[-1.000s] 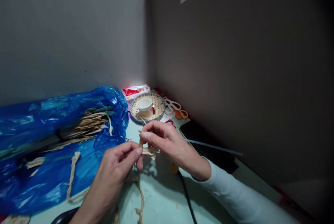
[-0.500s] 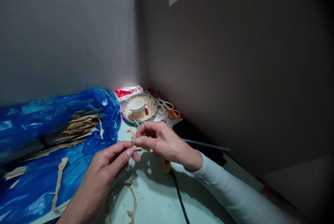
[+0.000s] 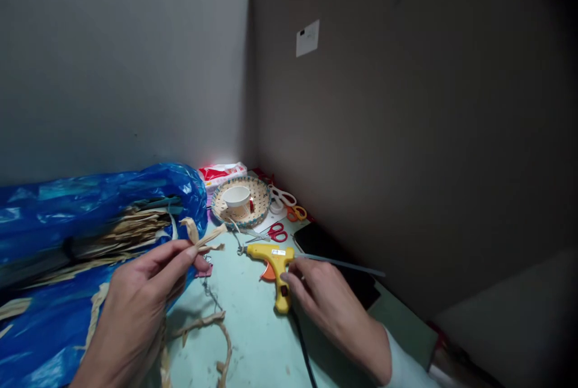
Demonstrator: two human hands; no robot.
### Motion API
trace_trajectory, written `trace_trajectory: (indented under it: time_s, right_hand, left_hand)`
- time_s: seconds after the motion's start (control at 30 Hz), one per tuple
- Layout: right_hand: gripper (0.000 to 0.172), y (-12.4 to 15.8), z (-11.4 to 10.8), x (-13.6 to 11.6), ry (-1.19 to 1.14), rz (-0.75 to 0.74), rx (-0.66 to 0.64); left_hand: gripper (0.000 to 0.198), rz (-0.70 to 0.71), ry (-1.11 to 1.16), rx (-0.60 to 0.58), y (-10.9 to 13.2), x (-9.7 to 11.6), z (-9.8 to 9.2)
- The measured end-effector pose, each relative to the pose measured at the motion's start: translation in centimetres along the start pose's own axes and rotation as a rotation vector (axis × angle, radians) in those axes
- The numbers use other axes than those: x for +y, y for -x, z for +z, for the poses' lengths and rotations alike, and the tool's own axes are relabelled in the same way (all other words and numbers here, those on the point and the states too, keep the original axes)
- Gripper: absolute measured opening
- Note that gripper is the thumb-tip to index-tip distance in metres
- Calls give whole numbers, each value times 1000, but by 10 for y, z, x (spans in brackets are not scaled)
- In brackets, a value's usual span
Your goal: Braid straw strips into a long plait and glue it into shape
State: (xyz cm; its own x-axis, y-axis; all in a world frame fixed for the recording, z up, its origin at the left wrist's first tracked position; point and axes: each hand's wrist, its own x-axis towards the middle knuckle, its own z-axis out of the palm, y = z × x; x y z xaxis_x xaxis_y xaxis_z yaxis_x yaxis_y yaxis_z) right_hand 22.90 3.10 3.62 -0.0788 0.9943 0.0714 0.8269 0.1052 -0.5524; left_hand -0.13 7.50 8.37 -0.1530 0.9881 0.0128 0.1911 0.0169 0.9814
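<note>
My left hand (image 3: 153, 279) pinches a pale, dried leaf-like strip (image 3: 212, 235) between thumb and fingers, its loose ends sticking up and to the right. My right hand (image 3: 325, 291) has its curled fingers and thumb at the handle of a yellow glue gun (image 3: 266, 252) with an orange trigger. The gun's nozzle points left, and a long clear glue stick (image 3: 347, 264) runs out of its back. Below the left hand, a twisted fibre cord (image 3: 226, 340) and thin wire (image 3: 210, 294) lie on the table; the hand hides part of them.
A blue plastic bag (image 3: 40, 207) with a bundle of dried strips (image 3: 139, 222) covers the left side. Farther back are a woven tray (image 3: 259, 195) holding a white cup (image 3: 236, 197), red scissors (image 3: 277, 232), white scissors (image 3: 282, 196) and a tissue pack (image 3: 221, 174). A black flat object (image 3: 316, 237) lies near the wall.
My right hand has let go of the strip and moved down and right to the glue gun. My left hand still holds the strip, slightly farther left.
</note>
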Motion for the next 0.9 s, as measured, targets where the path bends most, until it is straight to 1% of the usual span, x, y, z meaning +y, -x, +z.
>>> trace_trajectory:
  time_s: [0.1, 0.17, 0.27, 0.4, 0.43, 0.5, 0.57, 0.67, 0.77, 0.87, 0.9]
  right_hand:
    - [34, 3, 14, -1, 147, 80, -11]
    - [35, 1, 20, -2, 193, 114, -2]
    - [34, -3, 23, -3, 215, 141, -5]
    - [41, -9, 24, -6, 219, 167, 0]
    - [40, -10, 24, -7, 216, 176, 6]
    - [33, -10, 24, -10, 200, 193, 17]
    - [25, -9, 24, -12, 165, 207, 25]
    - [20, -4, 25, -12, 70, 226, 36]
    - [21, 1, 28, -8, -80, 239, 22]
    - [27, 8, 27, -4, -258, 232, -43]
    - [29, 12, 25, -4, -356, 233, -65]
  left_hand:
    - [16, -81, 104, -54, 0, 2, -2]
    - [15, -84, 133, -30, 1, 4, -3]
    - [12, -75, 183, 15, 3, 8, -6]
    - [8, -12, 211, 7, 4, 12, -8]
    - [7, -11, 220, 8, 4, 13, -8]
    - [5, -18, 251, 8, 4, 15, -9]
    - [5, -31, 285, 18, 5, 16, -10]
    - [6, -14, 283, 26, 5, 18, -13]
    - [6, -21, 293, 38, 3, 19, -16]
    - [13, -42, 328, 110, -1, 19, -18]
    - [16, -39, 333, 135, -3, 19, -18]
